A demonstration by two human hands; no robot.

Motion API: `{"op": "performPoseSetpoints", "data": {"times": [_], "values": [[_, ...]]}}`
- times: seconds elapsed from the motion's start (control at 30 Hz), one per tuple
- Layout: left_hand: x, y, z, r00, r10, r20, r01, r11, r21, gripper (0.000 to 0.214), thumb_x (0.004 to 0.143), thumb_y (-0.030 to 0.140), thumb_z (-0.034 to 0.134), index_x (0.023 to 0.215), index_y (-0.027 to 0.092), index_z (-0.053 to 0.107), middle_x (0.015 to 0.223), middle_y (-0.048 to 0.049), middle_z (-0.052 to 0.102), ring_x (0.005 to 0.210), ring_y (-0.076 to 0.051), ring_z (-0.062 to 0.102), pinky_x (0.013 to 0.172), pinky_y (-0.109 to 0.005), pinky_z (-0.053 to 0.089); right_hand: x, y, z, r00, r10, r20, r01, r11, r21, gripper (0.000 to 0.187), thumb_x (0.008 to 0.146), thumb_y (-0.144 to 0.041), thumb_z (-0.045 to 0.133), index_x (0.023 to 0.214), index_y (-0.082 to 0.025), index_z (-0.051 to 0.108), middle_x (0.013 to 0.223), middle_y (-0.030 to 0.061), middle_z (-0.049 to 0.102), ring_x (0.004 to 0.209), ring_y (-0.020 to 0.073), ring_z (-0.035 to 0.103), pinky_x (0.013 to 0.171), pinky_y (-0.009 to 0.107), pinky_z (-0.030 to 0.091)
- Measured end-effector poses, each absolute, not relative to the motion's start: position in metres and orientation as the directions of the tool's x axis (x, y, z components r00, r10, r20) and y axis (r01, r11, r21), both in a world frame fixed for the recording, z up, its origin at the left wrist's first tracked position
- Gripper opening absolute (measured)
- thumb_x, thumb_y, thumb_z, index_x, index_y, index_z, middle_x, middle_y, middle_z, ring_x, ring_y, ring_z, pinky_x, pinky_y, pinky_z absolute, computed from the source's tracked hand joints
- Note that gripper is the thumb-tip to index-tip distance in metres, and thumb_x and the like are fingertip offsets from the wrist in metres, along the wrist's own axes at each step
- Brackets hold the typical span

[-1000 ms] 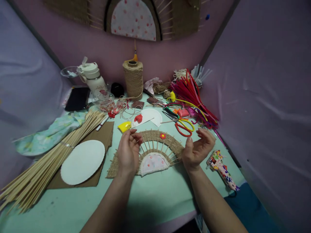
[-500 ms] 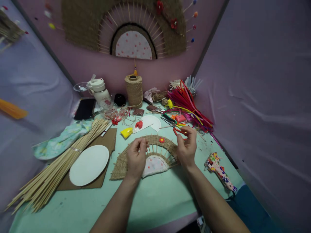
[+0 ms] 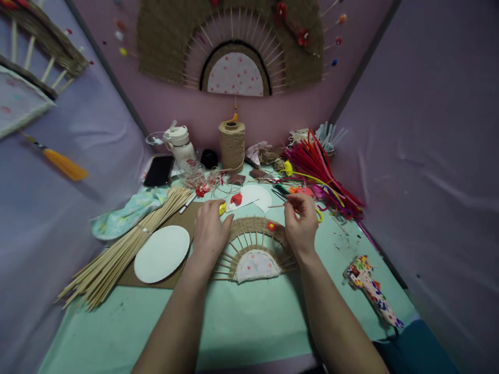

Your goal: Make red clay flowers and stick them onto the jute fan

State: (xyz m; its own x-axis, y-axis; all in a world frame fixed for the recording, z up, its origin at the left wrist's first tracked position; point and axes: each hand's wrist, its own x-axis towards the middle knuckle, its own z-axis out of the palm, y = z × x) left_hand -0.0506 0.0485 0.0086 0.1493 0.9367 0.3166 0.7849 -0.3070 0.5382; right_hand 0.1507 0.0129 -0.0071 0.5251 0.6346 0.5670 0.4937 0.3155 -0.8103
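A small woven twine fan (image 3: 249,226) with stick ribs and a dotted white half-round centre (image 3: 257,266) lies before me. A red flower with a yellow middle (image 3: 272,226) sits on its band. My left hand (image 3: 209,231) reaches over the fan's left side, thumb apart from the fingers. Its fingertips are at a yellow packet (image 3: 222,209), mostly hidden; whether they touch it I cannot tell. Above the fan's right end, my right hand (image 3: 302,226) has thumb and fingers pinched together. What they hold, if anything, I cannot make out; a bit of red shows behind them.
Left lie a bundle of thin sticks (image 3: 125,249) and a white oval card (image 3: 162,254) on cardboard. Behind stand a twine spool (image 3: 232,148) and a white bottle (image 3: 183,145). Red pipe cleaners (image 3: 323,171) lie back right, a patterned glue gun (image 3: 372,288) at right.
My left hand has opened from a pinch and moved forward and left to the yellow packet. My right hand stays pinched over the fan's right side. The view has swung left.
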Motion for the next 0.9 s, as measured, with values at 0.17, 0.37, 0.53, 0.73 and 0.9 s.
{"op": "performPoseSetpoints", "data": {"times": [0.17,0.37,0.53,0.73,0.9], "values": [[-0.006,0.084,0.007,0.336,0.915,0.221,0.787,-0.402,0.467,0.027,0.081,0.023,0.064,0.108,0.019,0.062,0.112,-0.0112,0.062,0.111,-0.028,0.055,0.099,-0.042,0.041,0.174,0.014,-0.009,0.617,0.580,0.532,0.488,0.249,-0.837,0.014,0.085,-0.021,0.055,0.098,-0.019,0.059,0.096,0.0047,0.061,0.085,0.0175,0.058,0.077,0.032,0.048],[0.017,0.128,-0.013,0.189,0.968,0.167,0.853,-0.247,0.459,0.033,0.068,0.013,0.073,0.097,0.012,0.059,0.105,-0.0191,0.063,0.110,-0.036,0.054,0.096,-0.048,0.040,0.168,0.011,-0.002,0.544,0.603,0.584,0.563,0.255,-0.787,0.011,0.086,-0.018,0.053,0.093,-0.020,0.060,0.092,0.0046,0.059,0.084,0.0183,0.058,0.076,0.033,0.049],[0.009,0.138,-0.020,0.127,0.978,0.167,0.836,-0.196,0.512,0.031,0.065,0.007,0.071,0.091,0.016,0.057,0.096,-0.0178,0.067,0.109,-0.038,0.055,0.096,-0.056,0.037,0.163,0.009,0.002,0.516,0.617,0.595,0.571,0.271,-0.775,0.011,0.086,-0.017,0.051,0.093,-0.020,0.060,0.092,0.0047,0.061,0.082,0.0180,0.058,0.073,0.033,0.049],[-0.002,0.125,-0.005,0.206,0.955,0.215,0.661,-0.298,0.688,0.043,0.072,0.012,0.067,0.112,0.023,0.055,0.107,-0.0104,0.069,0.105,-0.026,0.063,0.094,-0.045,0.046,0.159,0.010,-0.005,0.450,0.725,0.522,0.533,0.251,-0.808,0.011,0.088,-0.018,0.052,0.094,-0.020,0.062,0.090,0.0036,0.063,0.083,0.0175,0.059,0.076,0.033,0.049],[-0.011,0.074,0.007,0.290,0.932,0.215,0.153,-0.267,0.951,0.044,0.076,0.013,0.062,0.118,0.022,0.052,0.119,-0.0103,0.066,0.112,-0.020,0.063,0.097,-0.040,0.048,0.151,0.010,-0.007,0.279,0.854,0.439,0.413,0.306,-0.858,0.017,0.090,-0.024,0.055,0.105,-0.021,0.063,0.102,0.0055,0.066,0.091,0.0175,0.062,0.079,0.032,0.052]]}}
